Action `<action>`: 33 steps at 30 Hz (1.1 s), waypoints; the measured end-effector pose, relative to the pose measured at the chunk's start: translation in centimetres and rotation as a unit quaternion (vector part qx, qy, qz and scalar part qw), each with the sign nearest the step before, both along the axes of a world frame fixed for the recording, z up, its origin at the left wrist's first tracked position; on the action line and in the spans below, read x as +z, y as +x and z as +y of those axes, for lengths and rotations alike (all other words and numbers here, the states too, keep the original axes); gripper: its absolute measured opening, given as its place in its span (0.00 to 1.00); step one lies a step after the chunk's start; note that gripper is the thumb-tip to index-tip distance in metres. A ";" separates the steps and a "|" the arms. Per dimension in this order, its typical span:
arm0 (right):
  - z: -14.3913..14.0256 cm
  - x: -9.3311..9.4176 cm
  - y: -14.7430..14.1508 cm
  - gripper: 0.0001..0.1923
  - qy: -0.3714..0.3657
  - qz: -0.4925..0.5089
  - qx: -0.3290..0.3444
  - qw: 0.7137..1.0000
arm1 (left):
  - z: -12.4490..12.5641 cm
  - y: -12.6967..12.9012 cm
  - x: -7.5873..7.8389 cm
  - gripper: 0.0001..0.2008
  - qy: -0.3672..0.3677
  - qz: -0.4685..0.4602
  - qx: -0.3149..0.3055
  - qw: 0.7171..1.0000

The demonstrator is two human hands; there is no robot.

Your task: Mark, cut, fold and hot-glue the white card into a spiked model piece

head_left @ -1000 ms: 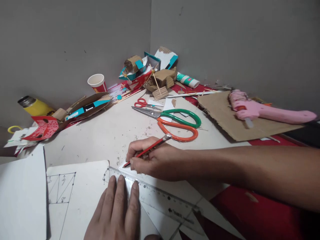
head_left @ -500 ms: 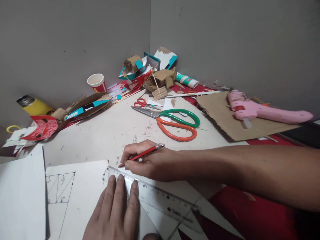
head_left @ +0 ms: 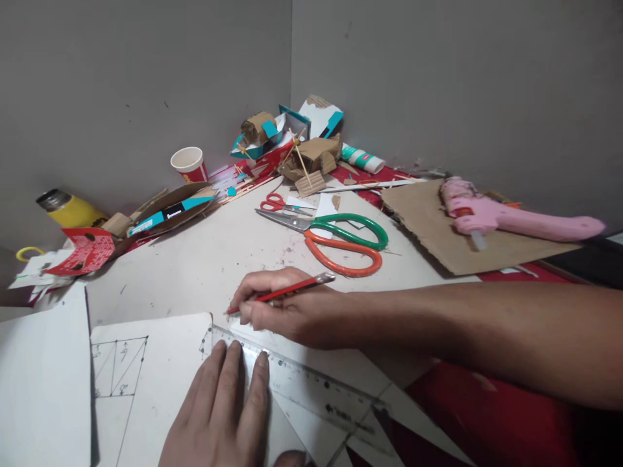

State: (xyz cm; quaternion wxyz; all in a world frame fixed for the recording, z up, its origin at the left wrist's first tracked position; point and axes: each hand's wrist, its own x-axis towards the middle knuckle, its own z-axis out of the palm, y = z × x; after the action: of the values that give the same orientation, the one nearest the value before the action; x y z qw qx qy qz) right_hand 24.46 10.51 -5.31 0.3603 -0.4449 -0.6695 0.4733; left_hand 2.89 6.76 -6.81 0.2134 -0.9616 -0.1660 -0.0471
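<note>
My left hand (head_left: 221, 415) lies flat with its fingers spread on the left end of a clear plastic ruler (head_left: 311, 386), pinning it to a white sheet (head_left: 160, 370) that bears pencil triangles. My right hand (head_left: 287, 310) grips a red pencil (head_left: 282, 293). The pencil's tip sits just above the ruler's top edge, close to the sheet's upper right corner. My right forearm stretches in from the right edge of the view.
Green-and-orange scissors (head_left: 341, 237) and small red scissors (head_left: 280, 205) lie beyond my hands. A pink glue gun (head_left: 511, 217) rests on a cardboard sheet (head_left: 457, 237) at right. Cardboard scraps (head_left: 292, 146), a paper cup (head_left: 189, 163) and a yellow flask (head_left: 68, 207) line the grey walls.
My right hand has slid the pencil tip leftward along the ruler's upper edge. My left hand and the ruler have stayed in place.
</note>
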 end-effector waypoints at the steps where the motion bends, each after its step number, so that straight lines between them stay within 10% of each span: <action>1: 0.1 -0.1 0.1 0.10 -0.003 0.038 -0.012 0.999 | 0.1 0.1 0.1 0.39 -0.003 -0.004 -0.008 1.000; 8: 0.4 -0.8 0.5 0.13 0.035 0.132 -0.062 0.989 | 1.1 0.5 0.8 0.30 -0.003 -0.055 -0.046 0.997; 13: 0.6 -0.5 0.8 0.13 0.132 -0.028 -0.081 0.988 | 1.7 0.1 1.2 0.27 -0.068 -0.084 -0.046 0.993; 18: 0.5 -0.5 1.4 0.24 0.249 -0.215 0.049 0.943 | 1.5 0.2 1.4 0.20 -0.189 -0.099 -0.027 0.977; 26: -0.1 0.5 1.7 0.20 0.176 -0.340 0.090 0.919 | 0.1 -0.1 0.2 0.29 -0.291 -0.155 0.039 0.943; 33: 0.2 0.9 1.6 0.13 0.166 -0.366 0.086 0.912 | -0.6 -0.4 -2.4 0.14 -0.247 -0.169 0.065 0.952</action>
State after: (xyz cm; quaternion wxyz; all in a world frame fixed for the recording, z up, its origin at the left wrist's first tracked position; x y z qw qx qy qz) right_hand 26.10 10.73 -4.45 0.1169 -0.4616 -0.8589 0.1886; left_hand 2.46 6.16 -9.25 -0.0594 -0.9495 -0.2677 -0.1522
